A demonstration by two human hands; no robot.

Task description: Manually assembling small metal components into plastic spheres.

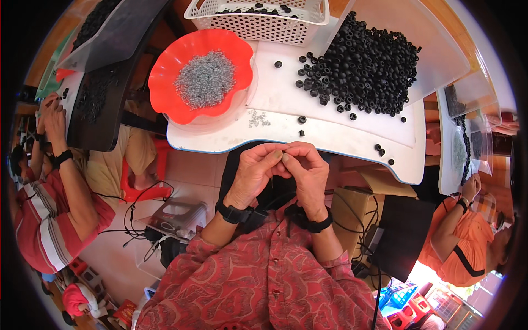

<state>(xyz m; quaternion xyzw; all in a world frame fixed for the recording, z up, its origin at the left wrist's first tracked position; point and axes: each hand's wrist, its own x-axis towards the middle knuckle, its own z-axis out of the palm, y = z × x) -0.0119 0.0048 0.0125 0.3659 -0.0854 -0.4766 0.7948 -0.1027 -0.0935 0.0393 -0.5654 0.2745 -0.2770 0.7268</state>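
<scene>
My left hand [254, 171] and my right hand [308, 171] meet just off the front edge of the white table [209, 141]. Thumbs and fingertips of both are pinched together; whatever lies between them is too small and hidden to name. Just beyond, two small black pieces [302, 119] rest on the tabletop. To the left stands a red bowl with a wavy rim [160, 69], holding a heap of small clear-grey pieces [204, 80]. A few clear bits [258, 117] lie beside it. A large pile of round black pieces with holes [374, 66] spreads at the right.
Behind the bowl stands a white perforated basket [258, 28] with black pieces inside. A translucent bin [434, 44] backs the black pile. Co-workers sit at tables left [60, 214] and right [459, 242]. Below are a cardboard box [352, 214] and cables.
</scene>
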